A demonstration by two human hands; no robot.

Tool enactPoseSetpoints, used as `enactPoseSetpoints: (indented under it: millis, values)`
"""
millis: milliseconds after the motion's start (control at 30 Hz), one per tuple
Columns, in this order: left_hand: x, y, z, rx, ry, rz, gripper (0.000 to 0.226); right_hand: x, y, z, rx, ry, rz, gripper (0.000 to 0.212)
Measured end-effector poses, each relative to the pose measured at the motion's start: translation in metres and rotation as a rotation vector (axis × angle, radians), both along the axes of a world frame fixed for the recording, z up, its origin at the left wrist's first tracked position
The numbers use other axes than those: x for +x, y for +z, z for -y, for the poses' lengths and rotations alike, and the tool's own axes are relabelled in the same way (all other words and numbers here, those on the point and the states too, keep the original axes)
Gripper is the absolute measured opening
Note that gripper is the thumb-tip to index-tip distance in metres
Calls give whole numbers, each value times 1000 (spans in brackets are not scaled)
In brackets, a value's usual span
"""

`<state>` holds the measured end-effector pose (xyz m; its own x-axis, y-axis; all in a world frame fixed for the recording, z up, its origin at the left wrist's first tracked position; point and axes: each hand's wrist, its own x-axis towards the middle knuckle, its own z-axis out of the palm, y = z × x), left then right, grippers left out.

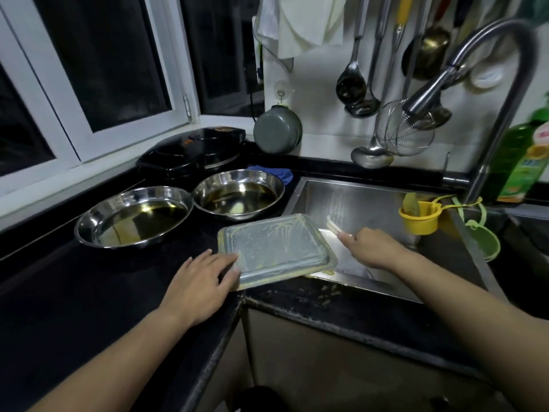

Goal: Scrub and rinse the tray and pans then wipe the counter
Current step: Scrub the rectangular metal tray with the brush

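Both hands are seen over a black counter (pixel 89 292): the left hand (pixel 197 285) is laid flat with its fingers straight, the fingertips touching the near left corner of a rectangular tray (pixel 274 248), and nothing is gripped by it. The right hand (pixel 372 248) is held over the sink (pixel 356 200), just to the right of the tray; a pale strip-like object (pixel 332 225) is seen at its fingertips, but whether that object is pinched or merely lies beyond the fingers cannot be told. One tray is counted; it is smeared with yellowish residue and is set half on the counter edge and half over the sink, between the two hands. Beyond the left hand, two round steel pans are stood side by side on the counter: the left pan (pixel 133 217) and the right pan (pixel 237 193), each holding a shallow pool of dark, oily liquid. A blue cloth (pixel 282 173) is tucked just behind the right pan. Farther beyond the left hand, one black appliance (pixel 193 153) is placed by the window. Beyond the right hand, a yellow cup (pixel 419 215) is hung at the sink's far edge with something greenish inside, and a green strainer (pixel 484 240) is hung to its right. One curved faucet (pixel 487 93) is arched above the right hand, and one green bottle (pixel 523 162) is stood behind it.
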<state>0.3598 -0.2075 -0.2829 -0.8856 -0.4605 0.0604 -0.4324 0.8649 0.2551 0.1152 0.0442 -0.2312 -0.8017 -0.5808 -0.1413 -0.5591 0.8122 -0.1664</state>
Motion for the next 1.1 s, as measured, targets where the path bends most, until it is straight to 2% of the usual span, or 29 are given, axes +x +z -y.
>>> enactPoseSetpoints:
  millis: [100, 167, 233, 333, 433, 567, 700, 800, 900, 1033, 1100]
  values:
    - [-18, 22, -5, -222, 108, -6, 63, 4, 6, 0, -69, 13, 61, 55]
    - [-39, 34, -30, -274, 135, 3, 51, 4, 15, -7, -114, -3, 82, 55]
    - [-71, 40, -63, -202, 99, 37, 50, 3, 21, -15, -199, -39, 101, 55]
    - [-119, 36, -106, 4, 133, 181, 73, 4, 21, -30, -297, -67, 137, 50]
    - [-142, 26, -129, -39, 190, 238, 87, 2, 13, -53, -379, -98, 185, 44]
    - [-138, 22, -137, -125, 73, 196, 75, -9, 4, -79, -397, -135, 196, 43]
    - [-108, 32, -131, -183, -206, 211, 63, -14, 3, -86, -450, -140, 211, 43]
    - [-77, 37, -115, -119, -399, 251, 68, -12, 3, -84, -456, -129, 224, 41]
    - [-47, 43, -88, -60, -505, 290, 70, -8, 1, -82, -428, -115, 247, 35]
    - [-26, 46, -65, 27, -416, 162, 49, -1, 1, -77, -308, -24, 251, 21]
    - [-27, 40, -66, 8, -332, 62, 35, 10, 1, -71, -304, 38, 247, 42]
